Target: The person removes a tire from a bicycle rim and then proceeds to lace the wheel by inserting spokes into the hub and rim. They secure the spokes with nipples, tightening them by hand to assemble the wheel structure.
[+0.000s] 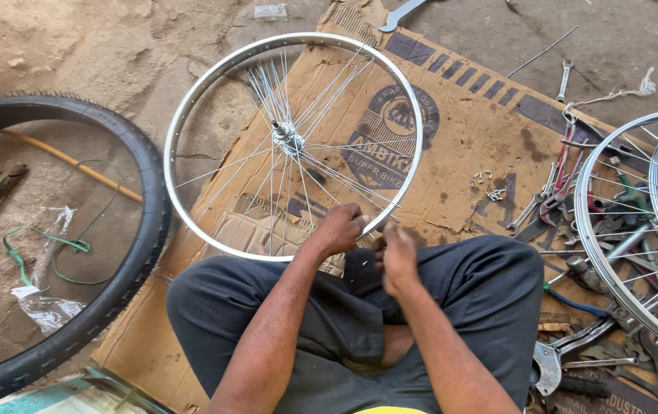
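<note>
A silver bicycle wheel rim [191, 100] with thin spokes and a centre hub [286, 138] stands tilted on flattened cardboard [482, 130] in front of my crossed legs. My left hand [340, 228] grips the near edge of the rim where several spokes meet it. My right hand [398, 257] is just to the right of it, fingers pinched close to the rim's edge; it is blurred and what it holds is too small to tell.
A black tyre [133, 253] lies on the dirt at left, with plastic scraps and green wire inside it. Two more spoked rims [586, 230] lie at right over a pile of wrenches and pliers [555, 195]. Small nipples [490, 188] lie on the cardboard.
</note>
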